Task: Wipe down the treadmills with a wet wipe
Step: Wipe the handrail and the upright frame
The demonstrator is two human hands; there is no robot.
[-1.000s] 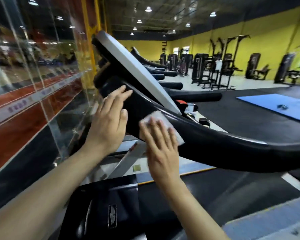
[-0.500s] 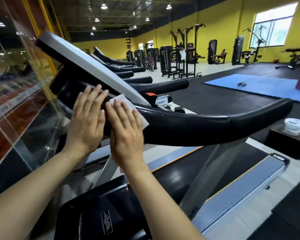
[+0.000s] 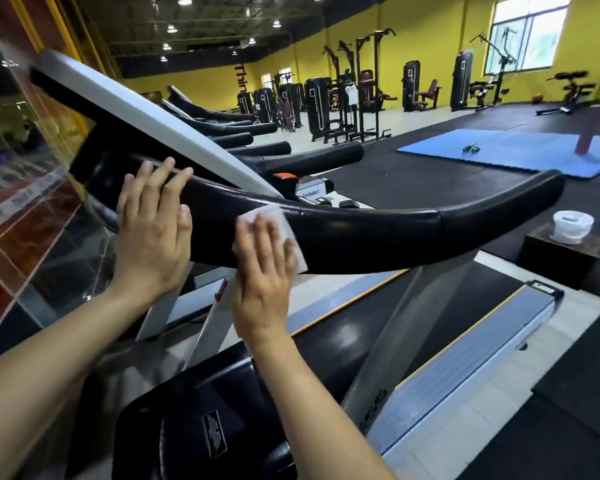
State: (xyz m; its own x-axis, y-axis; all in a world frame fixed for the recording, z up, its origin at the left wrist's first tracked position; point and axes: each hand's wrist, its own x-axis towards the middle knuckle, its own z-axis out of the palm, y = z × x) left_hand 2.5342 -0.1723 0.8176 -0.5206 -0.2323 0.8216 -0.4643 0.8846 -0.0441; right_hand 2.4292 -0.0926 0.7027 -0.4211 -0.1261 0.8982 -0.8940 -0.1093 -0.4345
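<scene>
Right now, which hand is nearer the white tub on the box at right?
Right. The right hand presses the wet wipe on the black handrail, partway toward the white tub. The left hand rests flat further left, near the console.

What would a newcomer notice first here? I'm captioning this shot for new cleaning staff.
Front and centre, the right hand presses a white wet wipe flat against the treadmill's black handrail, while the left hand rests on the same rail nearer the grey console. Behind, a blue mat lies before yellow walls.
</scene>
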